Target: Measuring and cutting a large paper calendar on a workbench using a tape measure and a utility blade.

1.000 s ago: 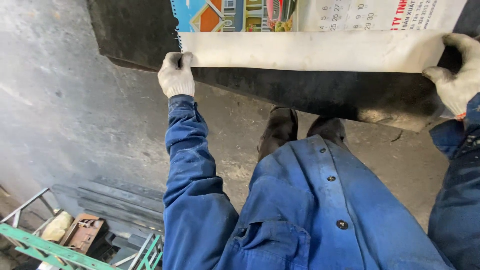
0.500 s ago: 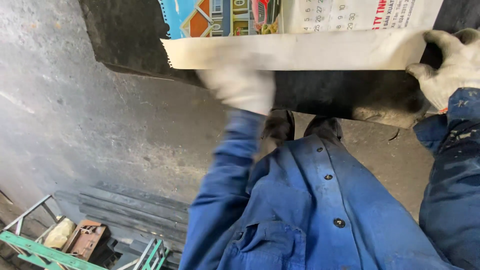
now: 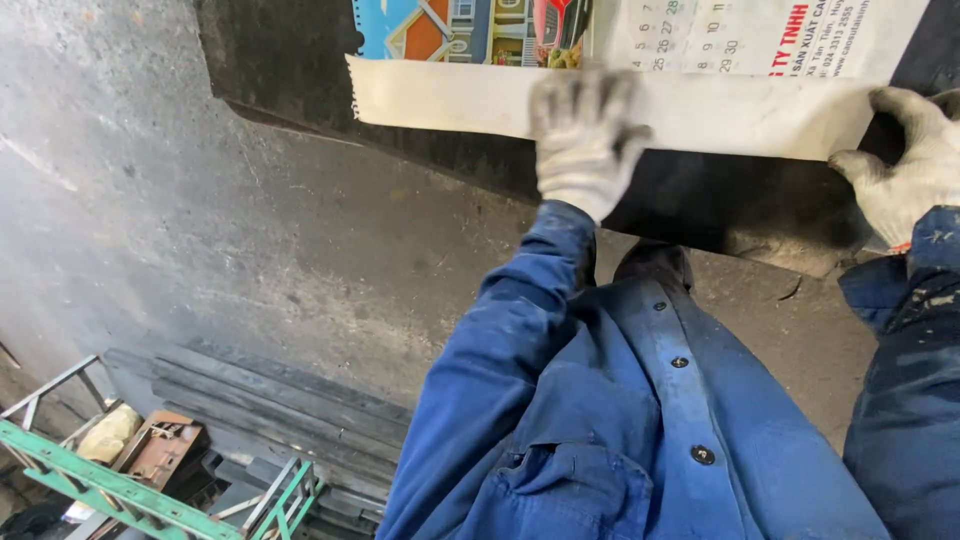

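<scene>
Paper sheet (image 3: 700,115) under L glove fingers (image 3: 585,100).

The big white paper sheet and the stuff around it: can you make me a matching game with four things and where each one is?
Things:
1. left hand in a white knitted glove
2. right hand in a white knitted glove
3. green metal frame
4. stack of dark flat strips

Places:
A. bottom left corner of the view
B. on the middle of the big white paper sheet's lower edge
C. on the grey floor, just right of the frame
D. at the sheet's right end

Pairs: 1-B, 2-D, 3-A, 4-C
</scene>
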